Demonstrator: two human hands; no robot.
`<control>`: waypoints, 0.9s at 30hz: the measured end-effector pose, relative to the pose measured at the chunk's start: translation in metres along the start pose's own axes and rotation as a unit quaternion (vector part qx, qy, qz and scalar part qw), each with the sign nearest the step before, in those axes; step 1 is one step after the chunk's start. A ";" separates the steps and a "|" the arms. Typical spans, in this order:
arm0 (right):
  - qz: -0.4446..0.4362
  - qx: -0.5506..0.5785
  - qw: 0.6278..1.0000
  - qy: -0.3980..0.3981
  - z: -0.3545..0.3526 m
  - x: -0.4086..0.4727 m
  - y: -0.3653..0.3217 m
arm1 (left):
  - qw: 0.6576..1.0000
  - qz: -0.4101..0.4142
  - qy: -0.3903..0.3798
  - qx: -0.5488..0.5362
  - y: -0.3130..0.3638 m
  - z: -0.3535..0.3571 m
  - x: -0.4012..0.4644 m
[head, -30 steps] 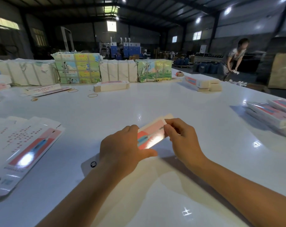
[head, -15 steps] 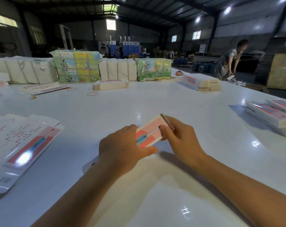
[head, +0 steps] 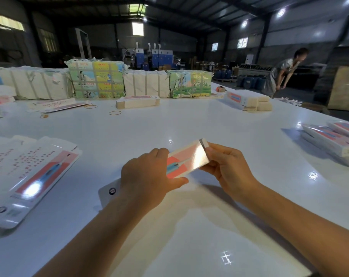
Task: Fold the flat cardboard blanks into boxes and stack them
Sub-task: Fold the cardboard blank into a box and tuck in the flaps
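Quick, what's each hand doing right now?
Left hand: grips the pink box around its near end.
Right hand: fingers pinch the box's far end flap.

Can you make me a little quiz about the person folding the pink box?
1. True or false: both hands grip the pink box.
2. Which hand works the far end flap? A left hand B right hand
3. Fill in: the flat blanks lie on the person's ____ side of the white table.

Key: 1 true; 2 B; 3 left.
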State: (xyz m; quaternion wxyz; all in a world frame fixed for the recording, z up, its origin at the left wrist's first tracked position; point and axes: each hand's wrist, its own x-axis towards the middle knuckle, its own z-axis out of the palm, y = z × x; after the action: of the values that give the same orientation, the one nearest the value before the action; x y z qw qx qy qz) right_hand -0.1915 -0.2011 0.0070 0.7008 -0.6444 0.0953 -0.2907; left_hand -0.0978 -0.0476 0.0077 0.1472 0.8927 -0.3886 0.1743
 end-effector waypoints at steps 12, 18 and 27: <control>-0.163 -0.302 0.939 0.007 0.002 -0.017 0.004 | 0.997 0.033 0.062 0.011 -0.002 0.006 -0.001; -0.175 -0.337 0.923 -0.058 0.009 -0.023 0.003 | 0.995 0.035 0.091 0.014 -0.001 0.006 -0.003; -0.161 -0.313 0.930 -0.108 0.004 -0.019 0.005 | 0.998 0.027 0.049 0.024 -0.010 0.005 0.000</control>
State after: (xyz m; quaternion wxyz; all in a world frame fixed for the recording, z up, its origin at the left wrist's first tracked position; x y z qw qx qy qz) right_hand -0.2034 -0.1879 -0.0019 0.4132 -0.8654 0.0007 -0.2837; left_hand -0.0890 -0.0431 0.0022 0.1401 0.8757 -0.4001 0.2313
